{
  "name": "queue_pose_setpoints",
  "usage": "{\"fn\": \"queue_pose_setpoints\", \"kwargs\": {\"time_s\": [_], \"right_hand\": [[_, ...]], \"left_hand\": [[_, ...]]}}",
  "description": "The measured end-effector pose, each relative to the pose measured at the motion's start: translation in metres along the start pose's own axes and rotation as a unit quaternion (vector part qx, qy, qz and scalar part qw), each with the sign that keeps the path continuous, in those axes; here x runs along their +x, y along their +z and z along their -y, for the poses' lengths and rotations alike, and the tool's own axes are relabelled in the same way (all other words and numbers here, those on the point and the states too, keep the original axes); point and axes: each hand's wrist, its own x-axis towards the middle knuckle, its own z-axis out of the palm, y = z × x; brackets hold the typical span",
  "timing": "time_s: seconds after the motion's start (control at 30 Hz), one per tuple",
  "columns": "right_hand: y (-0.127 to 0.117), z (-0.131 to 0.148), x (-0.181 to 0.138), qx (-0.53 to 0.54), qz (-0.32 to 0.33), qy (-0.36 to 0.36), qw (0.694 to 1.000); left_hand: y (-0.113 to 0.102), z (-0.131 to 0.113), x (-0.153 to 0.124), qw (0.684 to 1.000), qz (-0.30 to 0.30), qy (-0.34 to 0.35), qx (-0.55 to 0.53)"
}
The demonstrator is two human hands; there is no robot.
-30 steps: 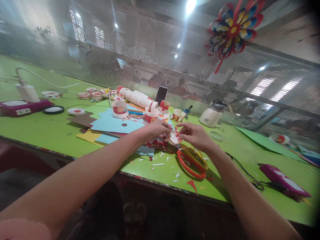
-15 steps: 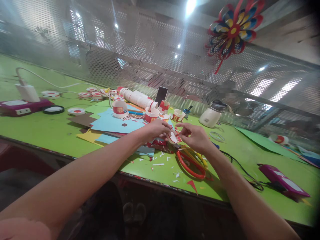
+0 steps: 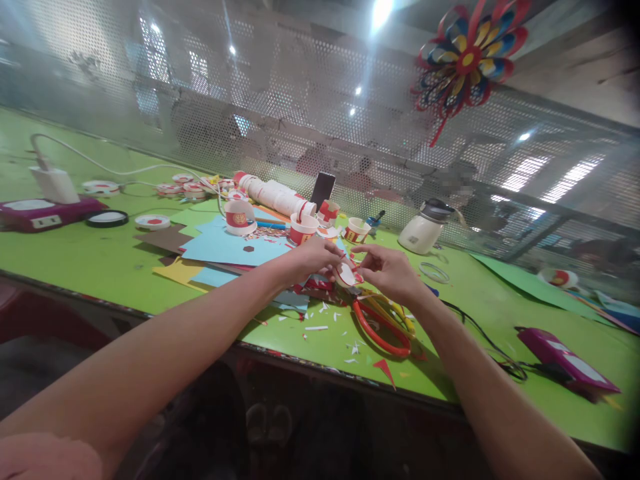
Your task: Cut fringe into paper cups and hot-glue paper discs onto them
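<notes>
My left hand [image 3: 316,259] is closed on a small red-and-white paper cup piece [image 3: 346,274], its pale inner face turned up. At the piece's right edge, my right hand [image 3: 387,268] has thumb and index finger pinched together on a thin red strip, which seems joined to the piece. Just below both hands lie scissors with red handles [image 3: 376,339], and something yellow-handled [image 3: 395,312] rests against them. White and red paper scraps [image 3: 320,328] are scattered in front.
Beyond my hands stand red-and-white paper cups [image 3: 303,230], a row of stacked cups [image 3: 273,193] and a phone [image 3: 323,191]. Coloured paper sheets [image 3: 225,248] lie left. A white kettle [image 3: 423,230] and a purple power strip [image 3: 567,363] are on the right.
The paper piece has tilted slightly, so more of its pale face shows. Both hands stay almost in the same place.
</notes>
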Motion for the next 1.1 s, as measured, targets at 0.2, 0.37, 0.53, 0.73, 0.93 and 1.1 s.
{"fn": "queue_pose_setpoints", "kwargs": {"time_s": [0.2, 0.37, 0.53, 0.73, 0.93, 1.1], "right_hand": [[0.0011, -0.0022, 0.0003, 0.003, 0.001, 0.003, 1.000], [0.0025, -0.0034, 0.0002, 0.003, -0.003, 0.001, 1.000], [0.0025, -0.0013, 0.0002, 0.002, -0.010, -0.001, 1.000], [0.0027, -0.0011, -0.0004, -0.001, -0.021, -0.007, 1.000], [0.0034, 0.0017, -0.0006, -0.010, -0.024, -0.003, 1.000], [0.0028, 0.0059, -0.0004, -0.017, -0.017, 0.008, 1.000]], "left_hand": [[0.0025, -0.0032, -0.0017, 1.000, -0.019, 0.000, 0.022], [0.0031, -0.0044, -0.0032, 0.999, -0.020, 0.000, 0.026], [0.0022, -0.0057, -0.0052, 1.000, -0.008, -0.002, 0.021], [0.0018, -0.0074, -0.0066, 1.000, -0.002, -0.001, 0.004], [0.0021, -0.0070, -0.0069, 1.000, -0.008, 0.003, 0.011], [0.0024, -0.0060, -0.0051, 0.999, -0.015, 0.004, 0.028]]}}
